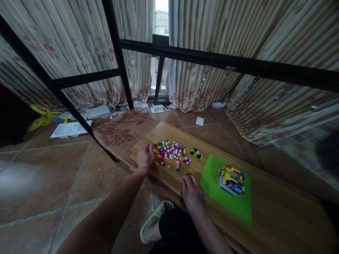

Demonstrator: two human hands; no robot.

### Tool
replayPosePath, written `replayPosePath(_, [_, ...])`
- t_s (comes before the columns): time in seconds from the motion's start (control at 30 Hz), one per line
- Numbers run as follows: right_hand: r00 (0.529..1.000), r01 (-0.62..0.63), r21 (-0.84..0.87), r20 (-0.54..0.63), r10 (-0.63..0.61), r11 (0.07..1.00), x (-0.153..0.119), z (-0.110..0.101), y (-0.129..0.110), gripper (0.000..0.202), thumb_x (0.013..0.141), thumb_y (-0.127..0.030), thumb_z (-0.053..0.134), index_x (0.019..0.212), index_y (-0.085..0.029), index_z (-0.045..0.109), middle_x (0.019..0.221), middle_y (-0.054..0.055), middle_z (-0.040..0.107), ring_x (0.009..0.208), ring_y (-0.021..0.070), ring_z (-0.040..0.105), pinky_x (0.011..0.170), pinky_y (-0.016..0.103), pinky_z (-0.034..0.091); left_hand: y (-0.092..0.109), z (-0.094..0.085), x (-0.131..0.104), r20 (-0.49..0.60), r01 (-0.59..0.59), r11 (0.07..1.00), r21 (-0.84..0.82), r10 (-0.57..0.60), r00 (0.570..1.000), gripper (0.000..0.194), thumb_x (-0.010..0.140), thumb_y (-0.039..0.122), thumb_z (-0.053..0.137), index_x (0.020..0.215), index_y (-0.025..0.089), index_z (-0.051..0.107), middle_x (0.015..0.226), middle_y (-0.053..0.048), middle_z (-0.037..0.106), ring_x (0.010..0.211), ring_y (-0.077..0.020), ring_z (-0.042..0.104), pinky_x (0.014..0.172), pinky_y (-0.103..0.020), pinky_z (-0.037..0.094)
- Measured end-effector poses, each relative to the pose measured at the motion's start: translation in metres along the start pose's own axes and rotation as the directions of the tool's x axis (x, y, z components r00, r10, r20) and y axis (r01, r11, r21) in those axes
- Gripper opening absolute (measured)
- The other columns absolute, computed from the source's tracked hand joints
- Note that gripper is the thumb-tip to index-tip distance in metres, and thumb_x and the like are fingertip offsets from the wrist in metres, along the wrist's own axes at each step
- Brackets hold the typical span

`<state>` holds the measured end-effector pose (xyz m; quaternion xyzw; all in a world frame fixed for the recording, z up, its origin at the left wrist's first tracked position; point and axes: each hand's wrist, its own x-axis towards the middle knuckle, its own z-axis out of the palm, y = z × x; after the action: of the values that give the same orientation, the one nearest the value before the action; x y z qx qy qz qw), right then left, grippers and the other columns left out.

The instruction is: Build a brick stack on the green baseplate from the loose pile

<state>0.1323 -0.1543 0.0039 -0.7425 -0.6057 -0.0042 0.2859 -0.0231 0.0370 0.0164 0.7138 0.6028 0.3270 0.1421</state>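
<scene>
A spread-out pile of small colourful toy bricks (171, 150) lies on a wooden bench. At the pile's left edge is my left hand (145, 155), its fingers curled together and close to the nearest bricks; anything inside them is hidden. My right hand (192, 193) is by the bench's near edge, between the pile and a green baseplate (209, 176). Its fingers are bent inward, and I cannot make out what they hold, if anything. On the baseplate stands a low multicoloured brick block (231, 180) with stepped walls. A few black, green and pink bricks (196, 153) lie apart from the pile.
The wooden bench (278, 208) stretches to the right. A black metal frame (185, 53) crosses in front of patterned curtains (201, 81). A brown cloth (119, 130) lies beyond the left end. On the tiled floor are a white tray (70, 129) and papers (97, 112).
</scene>
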Motion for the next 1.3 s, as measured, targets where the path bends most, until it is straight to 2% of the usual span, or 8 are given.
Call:
replayPosePath(0.2, [0.968, -0.249, -0.181, -0.074, 0.239, 0.952, 0.037, -0.007, 0.021, 0.026, 0.091, -0.020, 0.038, 0.091, -0.017, 0.064, 0.088, 0.010, 0.060, 0.067, 0.0182, 0.060, 0.059, 0.030, 0.043, 0.000, 0.001, 0.001, 0.004, -0.019, 0.999, 0.029, 0.019, 1.000, 0.033, 0.093, 0.034, 0.036, 0.078, 0.021, 0.063, 0.085, -0.008, 0.066, 0.090, -0.0217, 0.060, 0.079, -0.031, 0.042])
replayPosePath(0.37, [0.935, -0.355, -0.120, -0.074, 0.348, 0.927, 0.073, -0.003, 0.030, 0.029, 0.092, -0.020, 0.037, 0.092, -0.012, 0.065, 0.090, 0.017, 0.060, 0.069, 0.0229, 0.063, 0.065, 0.036, 0.043, 0.001, 0.000, 0.001, -0.008, -0.013, 1.000, 0.016, 0.014, 1.000, 0.031, 0.092, 0.033, 0.037, 0.079, 0.021, 0.062, 0.086, -0.008, 0.067, 0.091, -0.0214, 0.060, 0.079, -0.030, 0.043])
replayPosePath(0.5, [0.941, -0.325, -0.085, -0.129, 0.313, 0.942, 0.088, -0.003, 0.042, 0.029, 0.090, -0.019, 0.040, 0.105, -0.011, 0.064, 0.094, 0.018, 0.060, 0.074, 0.0240, 0.061, 0.068, 0.037, 0.046, 0.001, 0.000, 0.001, -0.003, -0.023, 1.000, 0.008, 0.023, 1.000, 0.031, 0.092, 0.033, 0.037, 0.079, 0.021, 0.062, 0.086, -0.008, 0.067, 0.090, -0.0215, 0.060, 0.080, -0.031, 0.043])
replayPosePath(0.6, [0.948, -0.275, -0.032, -0.176, 0.265, 0.961, 0.087, -0.002, 0.041, 0.033, 0.089, -0.019, 0.039, 0.113, -0.011, 0.062, 0.102, 0.017, 0.059, 0.092, 0.0264, 0.060, 0.079, 0.039, 0.048, 0.000, 0.001, 0.001, 0.001, -0.029, 0.999, 0.017, 0.029, 1.000, 0.032, 0.093, 0.033, 0.037, 0.080, 0.021, 0.063, 0.086, -0.009, 0.067, 0.091, -0.0226, 0.060, 0.081, -0.032, 0.043])
replayPosePath(0.8, [0.975, -0.085, 0.079, -0.201, 0.099, 0.993, 0.080, 0.022, 0.007, 0.039, 0.094, -0.028, 0.036, 0.128, -0.015, 0.050, 0.129, 0.016, 0.051, 0.125, 0.0257, 0.044, 0.101, 0.045, 0.041, 0.003, 0.000, 0.002, 0.031, -0.088, 0.996, 0.002, 0.088, 0.996, 0.031, 0.094, 0.035, 0.036, 0.097, 0.020, 0.063, 0.099, -0.009, 0.067, 0.100, -0.0233, 0.059, 0.091, -0.035, 0.043])
replayPosePath(0.97, [0.973, -0.115, 0.097, -0.187, 0.132, 0.989, 0.090, 0.043, -0.014, 0.048, 0.095, -0.037, 0.036, 0.135, -0.010, 0.043, 0.137, 0.022, 0.045, 0.130, 0.0291, 0.040, 0.102, 0.049, 0.039, 0.007, 0.001, 0.001, 0.102, -0.225, 0.974, 0.020, 0.221, 0.970, 0.036, 0.094, 0.036, 0.038, 0.119, 0.017, 0.055, 0.123, -0.012, 0.060, 0.116, -0.0230, 0.053, 0.102, -0.037, 0.037])
replayPosePath(1.1, [0.975, -0.101, 0.169, -0.178, 0.131, 0.980, 0.100, 0.054, -0.025, 0.049, 0.096, -0.037, 0.035, 0.135, -0.008, 0.044, 0.136, 0.023, 0.046, 0.129, 0.0277, 0.041, 0.102, 0.047, 0.039, 0.008, 0.001, 0.000, 0.176, -0.264, 0.963, 0.048, 0.252, 0.952, 0.040, 0.095, 0.039, 0.037, 0.127, 0.019, 0.050, 0.127, -0.011, 0.059, 0.119, -0.0236, 0.051, 0.102, -0.039, 0.035])
replayPosePath(1.3, [0.990, 0.014, 0.294, -0.136, 0.027, 0.956, 0.112, 0.060, -0.039, 0.046, 0.096, -0.036, 0.033, 0.133, -0.011, 0.047, 0.136, 0.019, 0.049, 0.131, 0.0244, 0.040, 0.106, 0.047, 0.036, 0.009, -0.001, 0.000, 0.240, -0.280, 0.958, 0.055, 0.260, 0.935, 0.040, 0.096, 0.038, 0.035, 0.129, 0.021, 0.049, 0.128, -0.010, 0.059, 0.122, -0.0237, 0.049, 0.105, -0.039, 0.032])
